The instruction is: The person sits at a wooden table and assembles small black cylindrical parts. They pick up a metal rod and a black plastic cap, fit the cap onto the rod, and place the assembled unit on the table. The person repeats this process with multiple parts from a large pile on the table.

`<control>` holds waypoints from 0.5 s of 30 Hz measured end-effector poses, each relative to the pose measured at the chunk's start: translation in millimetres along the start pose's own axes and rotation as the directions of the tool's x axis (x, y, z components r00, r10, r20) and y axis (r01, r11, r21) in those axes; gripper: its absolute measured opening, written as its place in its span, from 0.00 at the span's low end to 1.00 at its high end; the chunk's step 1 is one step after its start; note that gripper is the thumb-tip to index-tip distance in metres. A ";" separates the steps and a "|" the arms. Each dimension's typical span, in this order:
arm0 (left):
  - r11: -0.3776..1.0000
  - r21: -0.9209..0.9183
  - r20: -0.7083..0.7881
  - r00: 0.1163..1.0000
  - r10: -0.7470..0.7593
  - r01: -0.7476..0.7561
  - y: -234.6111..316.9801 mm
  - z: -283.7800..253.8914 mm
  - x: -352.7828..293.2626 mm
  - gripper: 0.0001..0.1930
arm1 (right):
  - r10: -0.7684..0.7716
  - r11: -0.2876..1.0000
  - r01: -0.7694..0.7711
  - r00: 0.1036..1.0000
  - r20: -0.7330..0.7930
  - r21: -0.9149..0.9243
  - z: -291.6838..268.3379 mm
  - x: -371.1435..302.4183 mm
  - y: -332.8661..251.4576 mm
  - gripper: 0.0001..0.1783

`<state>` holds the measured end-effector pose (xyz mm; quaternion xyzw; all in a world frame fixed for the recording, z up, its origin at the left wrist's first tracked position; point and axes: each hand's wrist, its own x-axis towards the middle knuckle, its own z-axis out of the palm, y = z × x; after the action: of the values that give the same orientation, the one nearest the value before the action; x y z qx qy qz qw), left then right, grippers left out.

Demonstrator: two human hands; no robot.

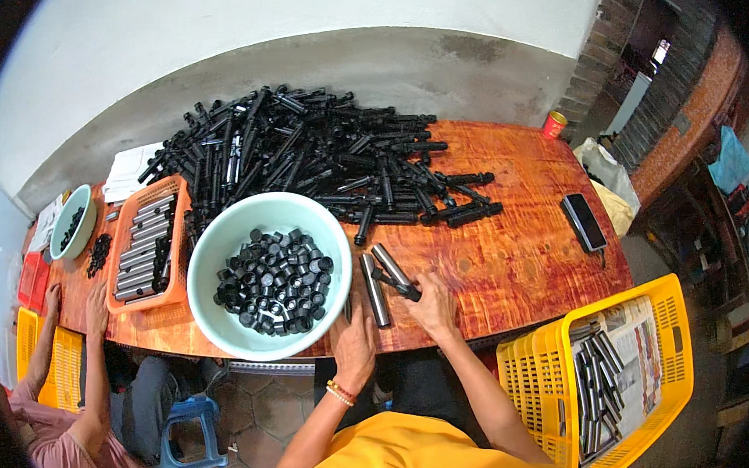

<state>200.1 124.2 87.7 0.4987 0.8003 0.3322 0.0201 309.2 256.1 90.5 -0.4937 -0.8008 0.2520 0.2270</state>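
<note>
My right hand (434, 307) is closed on a black plastic fitting (399, 287) near the table's front edge. That fitting crosses the lower part of a shiny metal tube (387, 263). Beside it, a second metal tube (375, 294) lies between my hands. My left hand (354, 345), with beaded bracelets on the wrist, is by the right rim of a pale green bowl (208, 305). Its fingers curl round a small dark piece that I cannot make out. Many black caps (274, 281) fill the bowl's bottom.
Black tubular parts (285, 157) are heaped along the wall. An orange basket (125, 304) of metal tubes stands left, near a co-worker's hands (96, 310). A phone (583, 223) and a red can (553, 124) are to the right. A yellow crate (528, 402) holds dark tubes.
</note>
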 end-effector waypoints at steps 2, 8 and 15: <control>0.995 -0.028 -0.077 0.993 0.094 -0.097 -8.8 8.0 8.1 0.26 | 0.047 0.999 -0.046 0.998 0.032 -0.005 -3.8 3.2 1.4 0.21; 0.978 -0.183 -0.015 0.995 0.098 -0.099 -3.2 17.6 21.8 0.23 | 0.211 0.681 -0.322 0.946 0.245 0.658 -14.5 8.1 35.1 0.12; 0.985 -0.126 -0.069 0.991 0.112 -0.120 14.0 10.0 10.2 0.33 | 0.231 0.351 -0.441 0.896 0.380 0.826 -38.9 -10.1 37.2 0.12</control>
<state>209.6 141.6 90.8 0.5318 0.7467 0.3994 0.0085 362.3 268.3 95.9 -0.4220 -0.4402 0.7266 0.3166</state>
